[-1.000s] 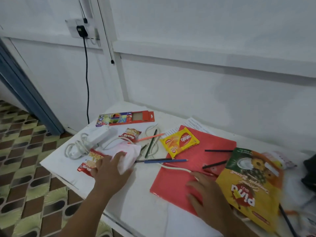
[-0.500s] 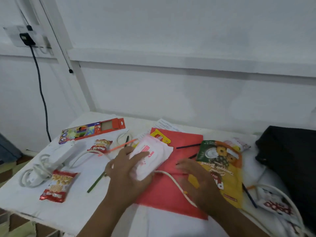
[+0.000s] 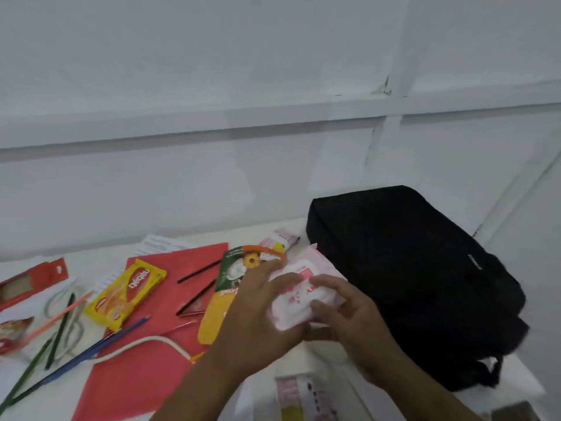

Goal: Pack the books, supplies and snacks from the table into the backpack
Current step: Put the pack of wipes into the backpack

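Both hands meet on a white-and-pink packet (image 3: 299, 302), held just off the table (image 3: 91, 399) and just beside the backpack (image 3: 403, 278), which lies flat at about 3 o'clock from it. Left hand (image 3: 258, 317) cups the packet from 9 o'clock, fingers curled over its top edge; right hand (image 3: 349, 314) grips the 3 o'clock end, fingers wrapped round it. Two-handed hold probably because the packet is soft and slack, and it sits close to the bag for the transfer. Backpack looks closed from here; no opening or zipper line can be made out, so it may need unzipping first. Unpacked to the left: red folder (image 3: 145, 372), yellow biscuit pack (image 3: 126, 294) at 9 o'clock, pencils (image 3: 69, 363), white cord (image 3: 145, 343), green-and-yellow snack bag (image 3: 224, 287) partly under the left hand. Pencil box (image 3: 30, 282) cut off by the left edge. Another pink pack (image 3: 280, 240) at 12 o'clock, half hidden. Packet print blurred, unreadable. A pink-and-yellow item (image 3: 303, 396) at 6 o'clock is too blurred to name.
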Action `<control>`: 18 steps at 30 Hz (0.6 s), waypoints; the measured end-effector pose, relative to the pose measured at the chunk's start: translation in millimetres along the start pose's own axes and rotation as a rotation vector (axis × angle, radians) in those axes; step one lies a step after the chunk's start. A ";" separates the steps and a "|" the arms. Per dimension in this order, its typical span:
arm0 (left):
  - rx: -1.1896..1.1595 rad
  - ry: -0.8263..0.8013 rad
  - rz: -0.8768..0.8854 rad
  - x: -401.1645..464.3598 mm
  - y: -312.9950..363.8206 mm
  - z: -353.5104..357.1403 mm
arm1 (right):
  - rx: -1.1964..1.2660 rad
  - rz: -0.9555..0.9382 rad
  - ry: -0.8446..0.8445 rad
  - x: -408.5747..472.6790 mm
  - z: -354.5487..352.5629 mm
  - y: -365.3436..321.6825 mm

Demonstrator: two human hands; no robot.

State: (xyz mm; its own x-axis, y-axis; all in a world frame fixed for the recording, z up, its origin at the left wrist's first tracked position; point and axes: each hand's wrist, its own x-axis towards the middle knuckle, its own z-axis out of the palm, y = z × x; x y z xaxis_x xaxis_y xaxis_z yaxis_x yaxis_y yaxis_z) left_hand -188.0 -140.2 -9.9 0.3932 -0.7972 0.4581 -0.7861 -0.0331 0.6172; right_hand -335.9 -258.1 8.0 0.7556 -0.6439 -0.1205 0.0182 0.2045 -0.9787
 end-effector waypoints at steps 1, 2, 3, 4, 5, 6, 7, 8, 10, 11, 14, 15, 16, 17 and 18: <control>-0.001 -0.025 0.024 8.0 10.9 13.1 | 0.004 -0.014 0.056 -4.0 -15.3 -2.0; -0.010 -0.046 0.055 14.7 21.1 25.6 | 0.002 -0.040 0.119 -8.6 -30.9 -3.0; -0.030 -0.064 0.090 20.7 30.9 37.5 | -0.004 -0.071 0.181 -13.8 -46.5 -4.2; -0.060 -0.079 0.116 25.8 40.2 49.1 | -0.009 -0.102 0.238 -19.1 -62.6 -4.9; -0.092 -0.092 0.122 29.9 49.1 60.3 | -0.008 -0.126 0.291 -24.7 -79.3 -5.7; -0.116 -0.103 0.106 33.5 57.6 71.1 | -0.013 -0.145 0.347 -30.2 -96.4 -6.8; -0.129 -0.112 0.080 36.8 65.9 82.4 | -0.029 -0.162 0.404 -35.5 -114.3 -8.8; -0.134 -0.120 0.056 39.2 72.7 94.1 | -0.046 -0.177 0.459 -40.4 -132.5 -10.4; -0.118 -0.142 0.035 42.7 84.1 119.5 | -0.055 -0.201 0.548 -50.2 -169.4 -13.4; -0.110 -0.159 0.025 43.5 88.5 132.3 | -0.054 -0.207 0.574 -54.8 -187.0 -14.0; -0.037 -0.267 0.005 47.2 97.3 165.9 | -0.047 -0.207 0.635 -69.4 -230.7 -13.4; 0.022 -0.292 0.039 48.5 96.4 175.9 | -0.040 -0.211 0.658 -73.9 -242.0 -12.8; 0.081 -0.311 0.065 49.4 95.1 184.6 | -0.033 -0.215 0.677 -78.5 -251.7 -12.4; 0.118 -0.309 0.074 50.0 92.7 191.3 | -0.026 -0.219 0.693 -82.5 -259.8 -11.4; 0.123 -0.293 0.055 50.5 91.3 195.9 | -0.017 -0.219 0.703 -86.3 -266.0 -10.8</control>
State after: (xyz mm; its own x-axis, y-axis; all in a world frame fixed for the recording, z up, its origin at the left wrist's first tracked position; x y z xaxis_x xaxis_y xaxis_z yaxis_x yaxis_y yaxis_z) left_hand -333.3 -301.5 -55.7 0.2083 -0.9389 0.2738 -0.8611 -0.0434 0.5065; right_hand -575.5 -401.0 -15.2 0.1377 -0.9905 0.0057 0.1063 0.0091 -0.9943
